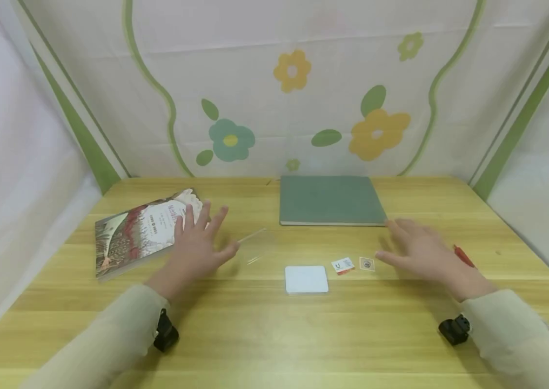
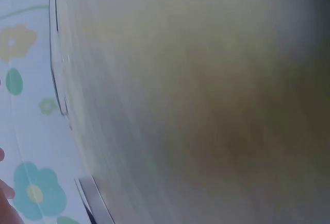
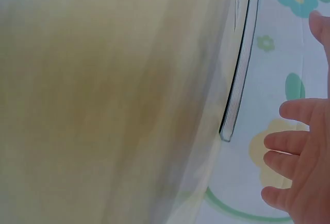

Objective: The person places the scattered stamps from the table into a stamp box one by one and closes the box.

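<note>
My left hand [image 1: 194,243] has its fingers spread, beside the right end of a book with an illustrated cover [image 1: 131,237]. Just right of its thumb lies a thin transparent piece [image 1: 259,246]. In the left wrist view only a few fingertips [image 2: 6,208] show at the left edge. My right hand [image 1: 420,251] is spread too, its fingertips close to the near right corner of a green hardcover book [image 1: 330,200]. Two small printed pieces, a white-and-red one [image 1: 342,265] and a square one [image 1: 367,263], lie left of its thumb. Neither hand holds anything.
A white rounded rectangular piece [image 1: 306,279] lies near the middle of the wooden table [image 1: 274,340]. Something slim and red [image 1: 464,256] lies partly hidden behind the right wrist. A flower-printed cloth [image 1: 265,102] hangs behind the table, with white cloth at both sides.
</note>
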### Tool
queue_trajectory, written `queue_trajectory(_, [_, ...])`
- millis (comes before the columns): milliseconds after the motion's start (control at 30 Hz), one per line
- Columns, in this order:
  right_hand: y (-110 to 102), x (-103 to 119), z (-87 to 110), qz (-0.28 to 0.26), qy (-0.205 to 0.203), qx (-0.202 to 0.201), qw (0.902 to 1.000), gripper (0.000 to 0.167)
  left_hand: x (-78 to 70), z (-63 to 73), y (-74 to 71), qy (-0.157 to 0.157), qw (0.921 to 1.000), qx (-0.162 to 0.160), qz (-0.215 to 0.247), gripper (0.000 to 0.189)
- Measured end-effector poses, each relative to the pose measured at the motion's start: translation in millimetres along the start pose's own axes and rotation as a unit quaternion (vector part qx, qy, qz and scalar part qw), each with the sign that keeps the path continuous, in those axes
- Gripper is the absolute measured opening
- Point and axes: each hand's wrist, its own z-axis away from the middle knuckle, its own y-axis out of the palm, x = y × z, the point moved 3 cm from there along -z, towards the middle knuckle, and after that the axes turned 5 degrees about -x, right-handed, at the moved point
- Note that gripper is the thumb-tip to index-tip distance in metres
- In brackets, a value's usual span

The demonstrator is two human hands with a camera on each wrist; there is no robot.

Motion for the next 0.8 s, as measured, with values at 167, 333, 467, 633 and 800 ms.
queue_trajectory(167, [1,12,1.8,-0.009,-0.023,-0.01,0.9996,0.083,-14.4,3.6,1.2,0.019,0.9996,-0.011,0.016,0.081])
queue_trajectory(333, [4,20,2.0,-0.035,-0.047,-0.019,0.9981,0.079,-28.0,7.9,2.1,0.042,0.9986,-0.015,0.028,0.081])
queue_trajectory(467, [5,28,2.4,-0.061,-0.055,-0.018,0.9965,0.074,-38.9,11.3,4.6,0.058,0.997,-0.012,0.05,0.081])
queue_trajectory(633, [4,41,3.3,-0.126,-0.053,0.013,0.9905,0.063,-55.0,13.2,9.0,0.063,0.9895,-0.001,0.13,0.079])
queue_trajectory(800, [3,51,1.2,-0.173,-0.051,0.025,0.9832,0.056,-69.2,14.4,14.4,0.04,0.9759,0.034,0.212,0.081])
